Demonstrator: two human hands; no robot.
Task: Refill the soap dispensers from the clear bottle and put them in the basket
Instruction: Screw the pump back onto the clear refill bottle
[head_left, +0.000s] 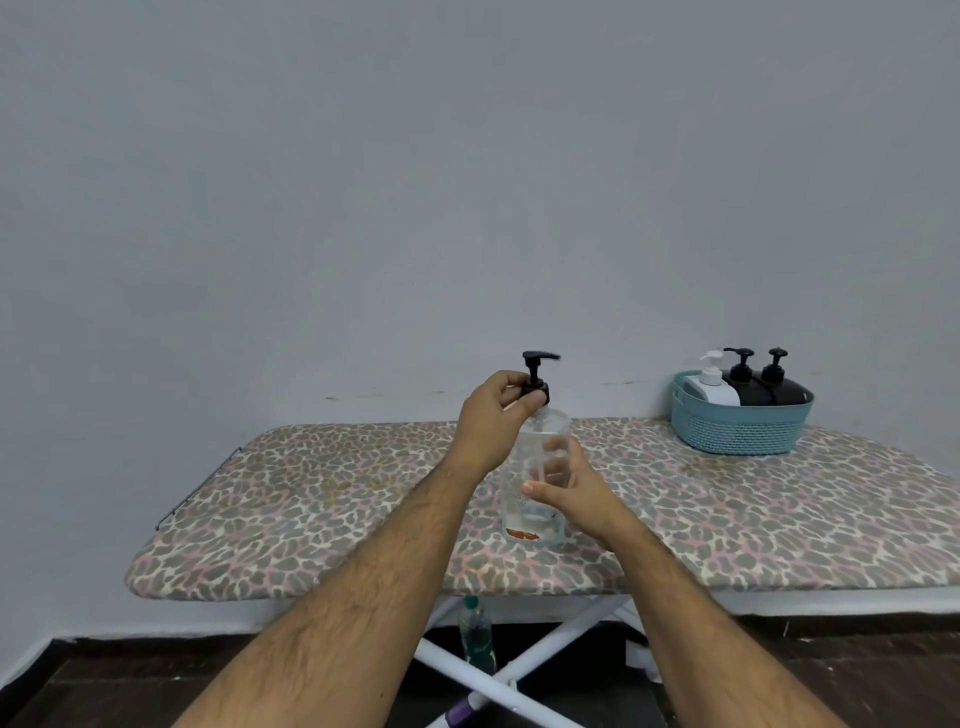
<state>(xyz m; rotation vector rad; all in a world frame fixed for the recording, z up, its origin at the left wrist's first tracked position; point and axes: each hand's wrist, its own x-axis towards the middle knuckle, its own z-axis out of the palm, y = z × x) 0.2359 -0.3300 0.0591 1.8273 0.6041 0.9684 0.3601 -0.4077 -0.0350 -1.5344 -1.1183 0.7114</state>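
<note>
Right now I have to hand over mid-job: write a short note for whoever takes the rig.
Left hand: fingers pinch the black pump collar on the clear bottle.
Right hand: wrapped around the bottle's body, holding it upright on the ironing board.
Basket, far right of the board: holds one white dispenser and two black dispensers.
Done: three dispensers are in the basket.
Left: none remain on the board; whether the pump is going on or off cannot be told. The bottle looks nearly empty.

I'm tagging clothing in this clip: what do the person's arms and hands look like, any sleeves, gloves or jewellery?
Both forearms are bare and hairy, with no sleeve in view. The left hand and right hand wear no gloves, and no rings, watch or bracelet show.
</note>
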